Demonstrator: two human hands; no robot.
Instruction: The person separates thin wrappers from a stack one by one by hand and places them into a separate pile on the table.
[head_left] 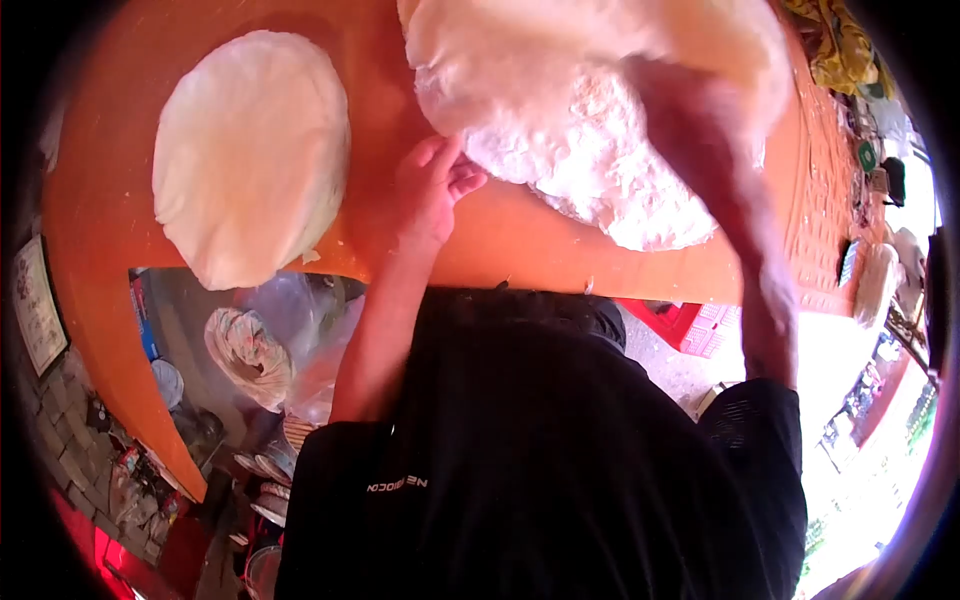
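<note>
A big, pale mass of dough [540, 90] spreads over the orange tabletop, with a rough, lumpy near side. At its left edge is my left hand [436, 182], fingers curled, with thumb and forefinger closed on the dough's rim. My right hand [668, 88] lies over the upper right part of the dough. Motion blur and glare smear it, so its fingers cannot be made out. A second, smoother oval slab of dough [252, 155] rests to the left, apart from both hands, its lower end reaching the table's near edge.
The orange table [385, 60] has a cut-out near edge before my body. Below it are a crumpled cloth [248, 358], clear plastic bags and a red crate [690, 325]. Small items line the right side, near a yellow cloth [838, 45]. A framed sheet [40, 305] is at far left.
</note>
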